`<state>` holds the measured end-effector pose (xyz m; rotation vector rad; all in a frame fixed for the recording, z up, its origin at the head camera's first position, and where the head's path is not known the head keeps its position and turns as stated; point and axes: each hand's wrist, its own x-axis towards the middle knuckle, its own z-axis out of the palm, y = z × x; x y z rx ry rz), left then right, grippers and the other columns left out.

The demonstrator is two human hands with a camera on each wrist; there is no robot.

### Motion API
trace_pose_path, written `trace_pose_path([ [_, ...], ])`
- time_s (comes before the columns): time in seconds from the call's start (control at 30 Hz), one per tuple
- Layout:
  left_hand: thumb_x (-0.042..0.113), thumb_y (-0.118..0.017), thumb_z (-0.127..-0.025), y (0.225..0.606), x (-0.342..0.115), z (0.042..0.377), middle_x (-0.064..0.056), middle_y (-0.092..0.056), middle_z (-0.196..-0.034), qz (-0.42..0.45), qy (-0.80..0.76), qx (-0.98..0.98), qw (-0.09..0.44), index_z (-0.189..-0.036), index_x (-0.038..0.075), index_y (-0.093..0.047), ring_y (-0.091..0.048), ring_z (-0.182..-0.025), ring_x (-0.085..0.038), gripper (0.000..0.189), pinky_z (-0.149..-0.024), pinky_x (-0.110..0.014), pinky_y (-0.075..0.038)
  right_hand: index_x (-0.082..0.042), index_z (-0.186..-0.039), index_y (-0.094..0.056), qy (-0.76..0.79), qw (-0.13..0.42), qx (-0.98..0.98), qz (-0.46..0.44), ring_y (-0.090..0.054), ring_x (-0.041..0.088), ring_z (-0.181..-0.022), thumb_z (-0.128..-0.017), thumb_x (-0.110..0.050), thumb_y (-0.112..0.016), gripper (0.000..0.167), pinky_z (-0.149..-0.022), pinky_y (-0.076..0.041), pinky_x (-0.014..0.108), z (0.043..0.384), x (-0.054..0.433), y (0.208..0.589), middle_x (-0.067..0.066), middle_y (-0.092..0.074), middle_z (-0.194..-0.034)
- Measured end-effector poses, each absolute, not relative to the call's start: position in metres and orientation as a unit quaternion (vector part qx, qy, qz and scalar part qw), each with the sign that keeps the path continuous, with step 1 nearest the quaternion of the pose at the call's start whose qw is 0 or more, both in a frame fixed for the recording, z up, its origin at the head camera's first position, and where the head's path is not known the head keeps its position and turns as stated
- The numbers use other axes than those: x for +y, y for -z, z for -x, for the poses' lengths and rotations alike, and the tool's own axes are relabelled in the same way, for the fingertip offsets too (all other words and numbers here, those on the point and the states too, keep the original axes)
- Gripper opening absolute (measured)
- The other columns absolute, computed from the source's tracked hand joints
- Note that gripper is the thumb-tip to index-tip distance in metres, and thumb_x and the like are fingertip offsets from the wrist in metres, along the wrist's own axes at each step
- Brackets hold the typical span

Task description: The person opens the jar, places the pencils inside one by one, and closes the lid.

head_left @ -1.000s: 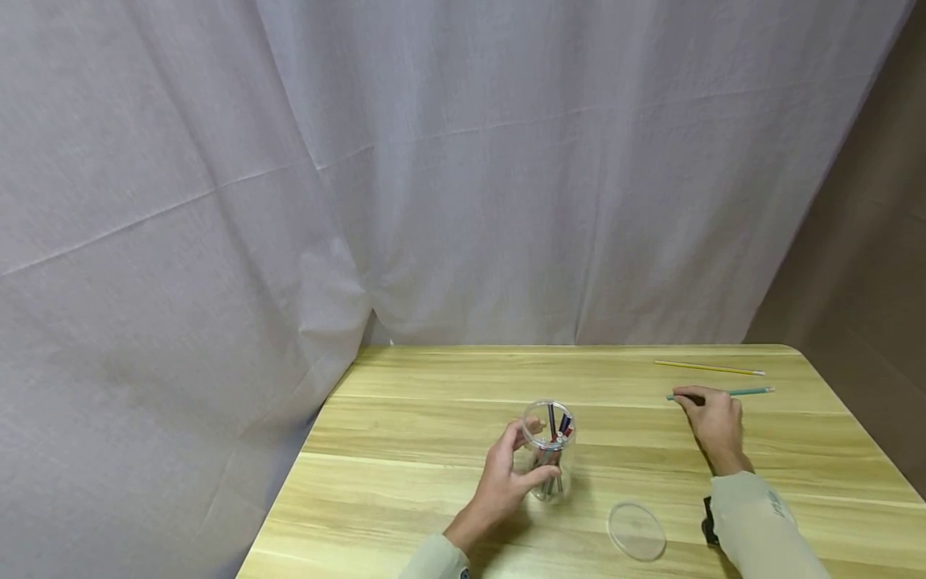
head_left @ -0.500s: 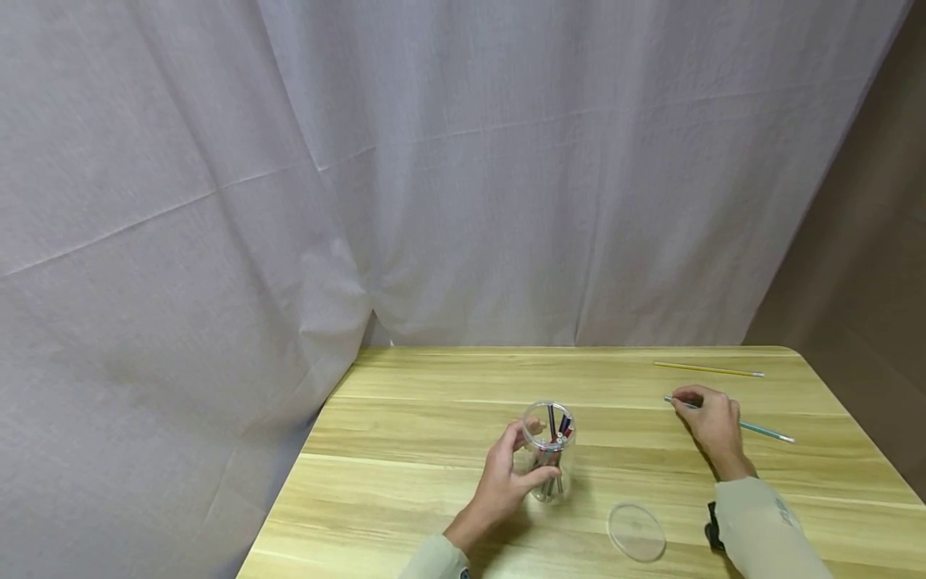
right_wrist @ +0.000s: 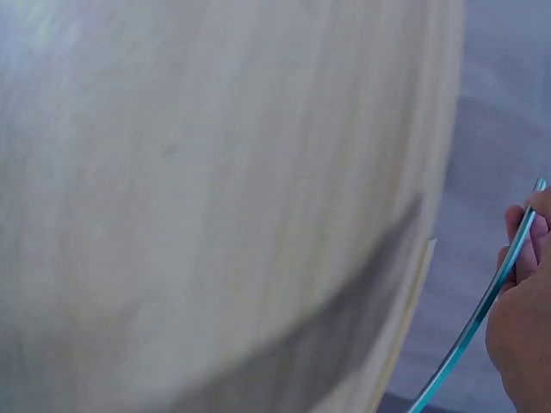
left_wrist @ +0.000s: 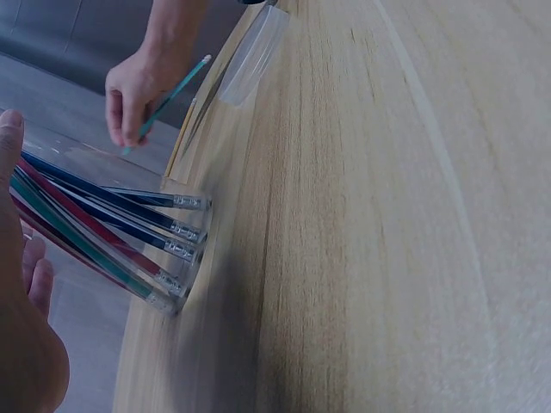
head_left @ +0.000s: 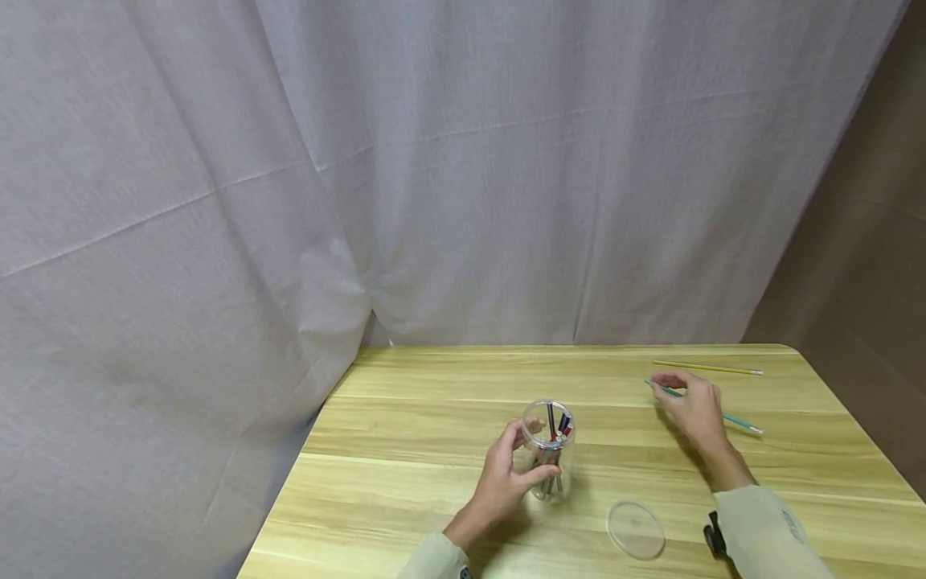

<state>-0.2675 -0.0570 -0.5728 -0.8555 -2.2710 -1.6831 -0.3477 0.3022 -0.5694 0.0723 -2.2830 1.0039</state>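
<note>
My left hand (head_left: 502,474) grips a clear round jar (head_left: 531,442) that stands upright on the table, thumb on the near side and fingers behind. Several pencils (left_wrist: 103,215) in blue, red and green lean inside it, their eraser ends at the jar's bottom in the left wrist view. Over on the right, my right hand (head_left: 694,410) pinches a teal pencil (head_left: 743,423) near one end, between thumb and fingertips. The pencil slants above the tabletop, its white eraser end pointing back toward the right sleeve. In the right wrist view the teal pencil (right_wrist: 473,323) runs along the palm.
A yellow pencil (head_left: 709,367) lies near the table's far edge, beyond the right hand. The jar's clear round lid (head_left: 636,531) rests flat between the two arms. Grey curtain (head_left: 463,201) hangs behind the wooden table (head_left: 405,402).
My right hand has lifted the teal pencil off the table and carried it slightly left, its eraser end swinging toward me. My left hand and the jar stay in place.
</note>
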Motion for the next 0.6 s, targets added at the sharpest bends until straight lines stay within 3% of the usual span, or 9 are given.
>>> trace_pose_path([
  [0.17,0.021,-0.088,-0.088,0.574,-0.057,0.268,-0.007,-0.064,-0.143,0.286,0.568,-0.766,0.093,-0.147,0.009,-0.052,-0.064,-0.129,-0.029,0.071,-0.113,-0.047,-0.048,-0.003,-0.1,-0.08,-0.402,0.353,-0.843,-0.06,-0.059,-0.018,-0.084,-0.086,0.001,-0.084,0.015,-0.076,-0.043,0.009,0.345,0.29,0.552,0.014,-0.079,-0.089],
  [0.3,0.022,-0.088,-0.088,0.573,-0.056,0.268,-0.007,-0.063,-0.144,0.286,0.571,-0.764,0.09,-0.148,0.009,-0.051,-0.064,-0.129,-0.033,0.071,-0.113,-0.048,-0.048,-0.003,-0.101,-0.08,-0.418,0.375,-0.822,-0.093,-0.061,-0.019,-0.083,-0.086,0.005,-0.083,0.018,-0.062,-0.039,0.006,0.341,0.28,0.532,0.014,-0.079,-0.088],
  [0.47,0.021,-0.088,-0.088,0.575,-0.057,0.268,-0.01,-0.063,-0.143,0.29,0.575,-0.76,0.091,-0.147,0.006,-0.051,-0.064,-0.128,-0.036,0.071,-0.114,-0.05,-0.047,-0.003,-0.101,-0.08,-0.442,0.388,-0.798,-0.132,-0.065,-0.016,-0.085,-0.085,0.01,-0.082,0.021,-0.07,-0.045,0.002,0.328,0.264,0.499,0.015,-0.079,-0.09],
  [0.53,0.02,-0.088,-0.088,0.576,-0.057,0.268,-0.011,-0.064,-0.143,0.291,0.574,-0.76,0.094,-0.147,0.005,-0.052,-0.064,-0.128,-0.034,0.071,-0.113,-0.05,-0.048,-0.002,-0.102,-0.08,-0.456,0.389,-0.786,-0.15,-0.067,-0.014,-0.086,-0.085,0.014,-0.081,0.023,-0.08,-0.05,0.004,0.321,0.255,0.483,0.016,-0.079,-0.092],
  [0.6,0.02,-0.088,-0.088,0.575,-0.057,0.268,-0.011,-0.064,-0.143,0.292,0.574,-0.759,0.094,-0.147,0.006,-0.052,-0.064,-0.128,-0.033,0.071,-0.113,-0.049,-0.048,0.001,-0.102,-0.079,-0.468,0.392,-0.773,-0.173,-0.068,-0.01,-0.086,-0.083,0.019,-0.079,0.027,-0.078,-0.052,0.006,0.313,0.246,0.466,0.018,-0.078,-0.093],
])
